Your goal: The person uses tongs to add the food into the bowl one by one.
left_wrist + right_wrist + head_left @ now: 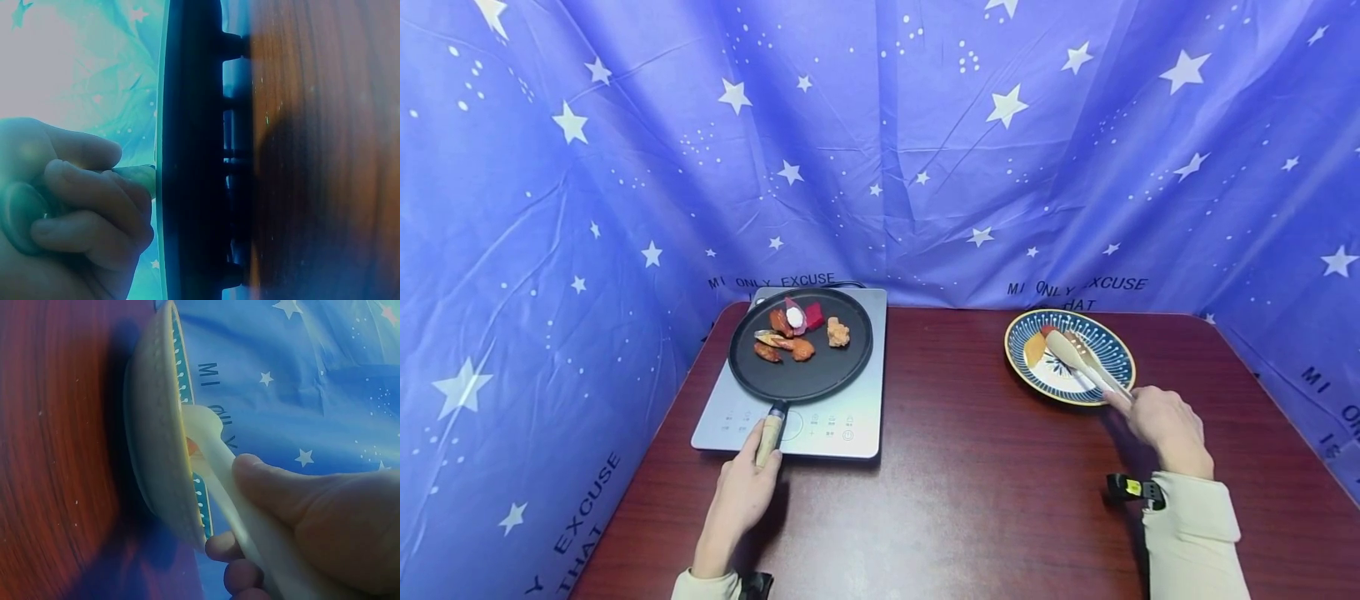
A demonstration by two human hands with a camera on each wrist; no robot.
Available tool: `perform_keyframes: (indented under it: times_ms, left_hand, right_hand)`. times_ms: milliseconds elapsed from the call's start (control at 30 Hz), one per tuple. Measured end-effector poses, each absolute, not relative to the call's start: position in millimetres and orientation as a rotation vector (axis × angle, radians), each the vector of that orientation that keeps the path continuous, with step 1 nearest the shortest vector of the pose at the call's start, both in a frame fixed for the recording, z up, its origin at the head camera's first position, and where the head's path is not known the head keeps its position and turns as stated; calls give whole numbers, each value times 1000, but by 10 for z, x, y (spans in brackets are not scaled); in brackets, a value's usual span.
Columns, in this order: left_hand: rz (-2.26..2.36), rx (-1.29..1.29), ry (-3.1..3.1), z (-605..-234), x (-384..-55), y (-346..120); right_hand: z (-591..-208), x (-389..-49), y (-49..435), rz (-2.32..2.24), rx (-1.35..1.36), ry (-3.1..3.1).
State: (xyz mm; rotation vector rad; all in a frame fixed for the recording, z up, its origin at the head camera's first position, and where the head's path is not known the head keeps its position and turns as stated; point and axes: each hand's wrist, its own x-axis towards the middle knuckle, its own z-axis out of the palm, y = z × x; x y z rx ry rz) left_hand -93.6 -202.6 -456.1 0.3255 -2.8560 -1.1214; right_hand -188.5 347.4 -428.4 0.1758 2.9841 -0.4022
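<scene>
My left hand point(743, 492) grips the wooden-look handle point(769, 439) of a round black frying pan point(797, 382). In the left wrist view its fingers point(100, 231) curl round that handle. Several food pieces lie in the pan, among them a browned nugget point(838, 332), a red cube point(814, 315) and an orange piece point(802, 350). On the right, my right hand point(1168, 427) holds pale tongs point(1078, 360), whose tips reach into a blue-patterned plate point(1122, 358). A yellow-orange piece point(1034, 350) lies there, with red and brown food by the tips, partly hidden.
Beneath the pan is a silver induction cooktop point(861, 417), its control marks facing me. A dark red wooden table point(955, 467) carries cooktop and plate. Blue star-patterned curtain point(925, 150) hangs along the back and sides. A dark cable point(850, 284) runs behind the cooktop.
</scene>
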Motion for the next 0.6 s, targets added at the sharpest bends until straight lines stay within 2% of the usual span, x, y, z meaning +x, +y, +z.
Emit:
perform_keyframes:
  times_ms: [300,600]
  left_hand:
    - [-1099,305,-2855,-4589,-935,-2029]
    - [-1097,306,-2847,-4583,-946,-2028]
  right_hand:
    - [-4318,-1867,3483,-498,64,3011]
    - [-4322,-1870,3512,-593,86,2970]
